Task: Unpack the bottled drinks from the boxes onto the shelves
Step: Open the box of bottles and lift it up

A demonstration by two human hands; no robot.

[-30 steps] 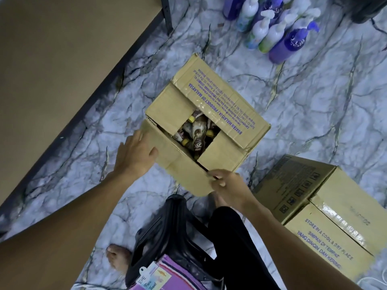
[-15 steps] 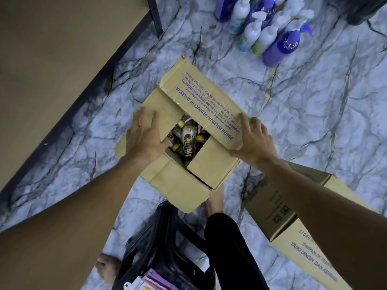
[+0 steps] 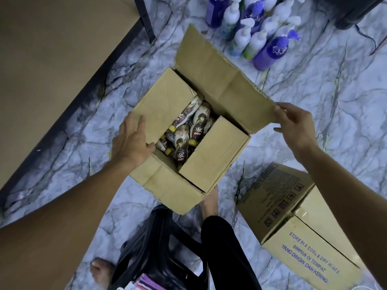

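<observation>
Head view, looking down at a marble-patterned floor (image 3: 335, 126).

- An open cardboard box (image 3: 165, 185) is set on the floor in mid-frame, just ahead of a black stool (image 3: 163, 243).
- The bottled drinks (image 3: 181, 141) are seen inside this box, through the gap between its two inner flaps. They are brown and cream with yellow caps and are lying jumbled rather than upright. None is held in either hand.
- The left hand (image 3: 130, 141) is laid on the left inner flap (image 3: 165, 101) near its nearer edge. The fingers are fairly straight and flat on the card, and the thumb is placed at the flap's edge by the opening. Nothing is gripped.
- The right hand (image 3: 296, 124) is closed on the corner of the far flap (image 3: 222, 80), which is pinched between thumb above and fingers below. This flap is held raised and swung away from the opening.
- The right inner flap (image 3: 215, 151) is lying roughly level over part of the bottles.
- A second cardboard box (image 3: 293, 216), taped shut and printed with blue text, is placed to the right, apart from the first.
- A brown shelf board (image 3: 52, 59) with a dark frame is seen at the left.
- Pump bottles (image 3: 257, 32), purple and white, are grouped on the floor beyond the open box.
- Bare feet and a black trouser leg (image 3: 224, 248) are visible at the bottom.
</observation>
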